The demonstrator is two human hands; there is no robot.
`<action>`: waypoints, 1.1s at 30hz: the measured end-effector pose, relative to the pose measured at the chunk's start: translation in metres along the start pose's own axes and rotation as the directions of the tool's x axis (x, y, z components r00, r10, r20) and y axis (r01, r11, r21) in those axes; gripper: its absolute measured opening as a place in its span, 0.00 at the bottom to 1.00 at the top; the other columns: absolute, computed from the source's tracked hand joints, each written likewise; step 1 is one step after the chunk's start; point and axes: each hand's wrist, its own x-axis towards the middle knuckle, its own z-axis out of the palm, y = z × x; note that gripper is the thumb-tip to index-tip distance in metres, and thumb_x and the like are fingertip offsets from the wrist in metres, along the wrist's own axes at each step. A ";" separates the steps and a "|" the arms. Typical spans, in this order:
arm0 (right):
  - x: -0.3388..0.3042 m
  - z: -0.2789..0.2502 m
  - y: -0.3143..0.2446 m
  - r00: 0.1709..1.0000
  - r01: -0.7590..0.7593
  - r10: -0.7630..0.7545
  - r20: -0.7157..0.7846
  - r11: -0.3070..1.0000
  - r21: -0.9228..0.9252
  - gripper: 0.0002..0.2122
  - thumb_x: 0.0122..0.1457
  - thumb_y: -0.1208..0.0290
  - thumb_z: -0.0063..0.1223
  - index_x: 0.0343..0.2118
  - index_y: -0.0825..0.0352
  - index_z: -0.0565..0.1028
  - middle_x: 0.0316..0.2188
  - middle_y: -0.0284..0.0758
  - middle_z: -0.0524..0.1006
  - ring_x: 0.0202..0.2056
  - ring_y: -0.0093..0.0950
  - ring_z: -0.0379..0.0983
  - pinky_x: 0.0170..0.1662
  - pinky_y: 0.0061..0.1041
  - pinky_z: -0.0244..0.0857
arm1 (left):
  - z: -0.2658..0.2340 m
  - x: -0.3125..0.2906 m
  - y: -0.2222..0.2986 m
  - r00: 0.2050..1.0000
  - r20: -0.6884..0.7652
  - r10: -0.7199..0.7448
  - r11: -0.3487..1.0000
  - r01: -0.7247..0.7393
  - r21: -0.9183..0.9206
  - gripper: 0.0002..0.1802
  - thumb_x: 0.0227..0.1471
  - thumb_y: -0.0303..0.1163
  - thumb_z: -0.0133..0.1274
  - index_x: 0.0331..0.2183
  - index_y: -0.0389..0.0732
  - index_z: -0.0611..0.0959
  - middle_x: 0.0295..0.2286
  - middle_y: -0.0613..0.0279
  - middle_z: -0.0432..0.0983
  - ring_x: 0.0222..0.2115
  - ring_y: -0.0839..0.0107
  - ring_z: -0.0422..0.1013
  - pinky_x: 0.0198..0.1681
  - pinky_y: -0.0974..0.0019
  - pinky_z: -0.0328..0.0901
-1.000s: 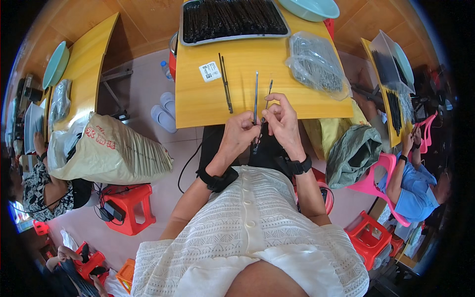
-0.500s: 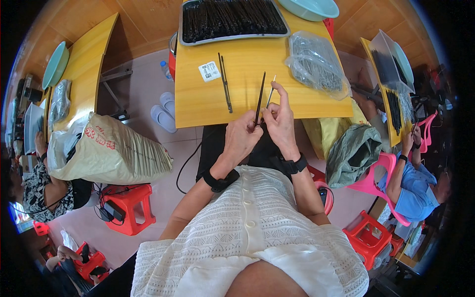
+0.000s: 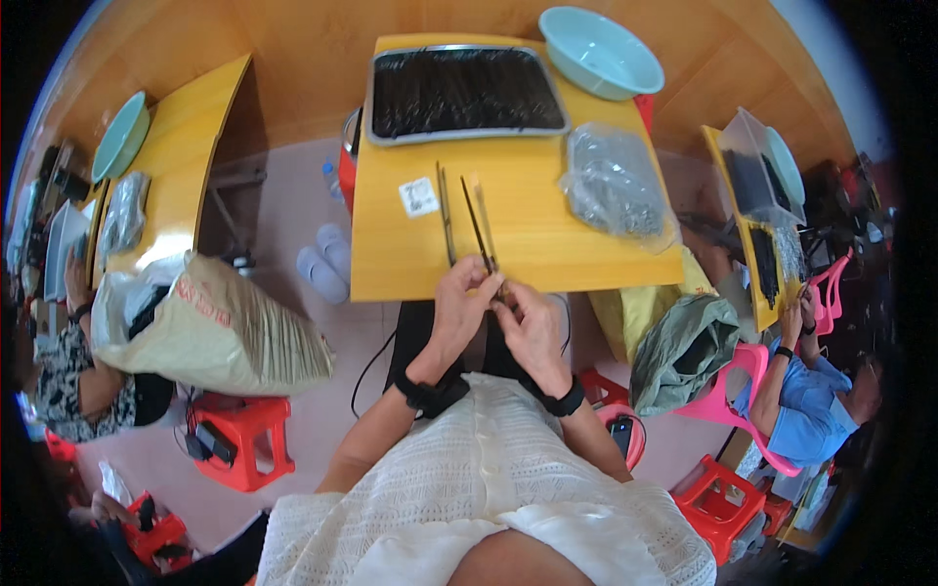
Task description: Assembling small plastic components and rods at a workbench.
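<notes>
My left hand point(image 3: 461, 305) is closed around the lower end of a thin black rod point(image 3: 473, 215), which points up and away over the near edge of the yellow table point(image 3: 528, 181). Beside it is my right hand point(image 3: 533, 330), its fingers bent and pinched at the lower end of a thin metallic rod point(image 3: 482, 208). The two rods stand side by side, their lower ends hidden by my fingers. Two dark rods point(image 3: 446, 217) lie just left of them on the table, next to a small white printed label point(image 3: 419, 196).
At the table's back, a metal tray point(image 3: 473, 138) holds many black rods; a blue basin point(image 3: 601, 59) is to its right. A clear plastic bag point(image 3: 616, 186) of metal rods lies at right. Sacks point(image 3: 239, 327) flank the table, and other people sit at both sides.
Both hands have come closer together and sit lower against the table. My right forefinger, raised before, is now bent down. The metallic rod has moved left, close to the black one.
</notes>
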 end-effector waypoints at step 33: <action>0.291 -0.030 0.041 0.993 0.025 -0.063 -0.097 0.937 -0.348 0.09 0.43 0.68 0.55 0.22 0.70 0.75 0.23 0.47 0.74 0.30 0.44 0.72 0.34 0.37 0.64 | -0.058 0.053 -0.008 0.881 -0.252 0.401 0.778 -0.182 0.602 0.04 0.43 0.23 0.54 0.23 0.33 0.76 0.15 0.64 0.68 0.15 0.80 0.60 0.18 0.75 0.57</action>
